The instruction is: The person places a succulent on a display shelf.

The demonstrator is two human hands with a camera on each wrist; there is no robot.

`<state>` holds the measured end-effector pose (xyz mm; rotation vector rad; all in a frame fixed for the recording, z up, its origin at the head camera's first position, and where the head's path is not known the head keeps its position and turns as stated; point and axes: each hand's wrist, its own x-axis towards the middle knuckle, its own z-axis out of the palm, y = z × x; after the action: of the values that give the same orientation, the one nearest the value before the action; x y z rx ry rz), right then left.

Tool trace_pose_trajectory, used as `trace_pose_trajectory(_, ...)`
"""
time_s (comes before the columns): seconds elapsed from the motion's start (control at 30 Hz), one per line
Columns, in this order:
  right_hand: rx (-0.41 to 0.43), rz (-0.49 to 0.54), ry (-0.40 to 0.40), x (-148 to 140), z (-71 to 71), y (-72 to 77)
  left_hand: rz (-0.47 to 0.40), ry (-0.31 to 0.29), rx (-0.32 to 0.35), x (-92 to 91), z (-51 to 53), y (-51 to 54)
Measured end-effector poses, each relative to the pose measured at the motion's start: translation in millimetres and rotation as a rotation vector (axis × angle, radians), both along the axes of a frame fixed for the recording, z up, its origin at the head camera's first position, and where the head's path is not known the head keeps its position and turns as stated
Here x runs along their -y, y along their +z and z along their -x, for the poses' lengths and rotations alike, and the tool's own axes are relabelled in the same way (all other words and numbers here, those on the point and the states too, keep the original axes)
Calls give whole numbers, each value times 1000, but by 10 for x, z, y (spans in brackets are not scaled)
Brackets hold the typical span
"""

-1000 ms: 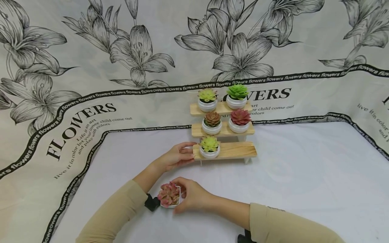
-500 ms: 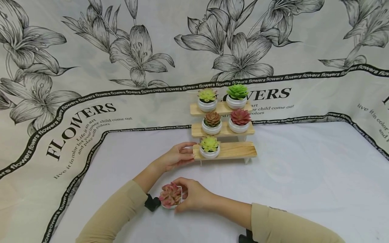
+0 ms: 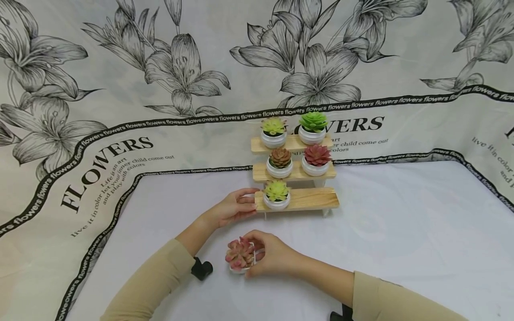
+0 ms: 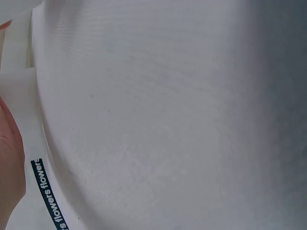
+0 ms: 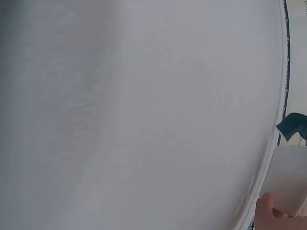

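A succulent with pinkish-red leaves in a white pot is in my right hand, thumb and fingers around the pot's right side. In the right wrist view, the smooth white pot shows at the lower right above my fingertips. My left hand grips the left end of the lowest shelf of a three-tier wooden plant stand. On that shelf, beside my fingers, sits a yellow-green potted succulent. Only the edge of my left hand appears in the left wrist view.
A brown succulent and a dark red one occupy the middle shelf. The top shelf carries a yellow-green succulent and a bright green one. Behind the white tabletop hangs a flower-printed cloth.
My right hand has carried the pinkish-red succulent to the right, away from the left wrist's black camera mount. My left hand stays at the stand.
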<state>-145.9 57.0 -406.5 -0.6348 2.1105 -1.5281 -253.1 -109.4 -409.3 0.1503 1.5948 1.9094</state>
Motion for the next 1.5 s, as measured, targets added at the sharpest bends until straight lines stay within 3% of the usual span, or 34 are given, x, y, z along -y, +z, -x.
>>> trace_pose_trajectory(0.53, 80, 52, -67, -447, 49, 120, 18, 15, -6, 0, 8, -14)
trace_pose_trajectory(0.93, 85, 49, -67, -746, 100, 243, -17, 11, -4, -8, -5, -12)
trace_pose_trajectory(1.5, 65, -5, -186, -1154, 212, 327, -2, 23, 24, -18, 15, -32)
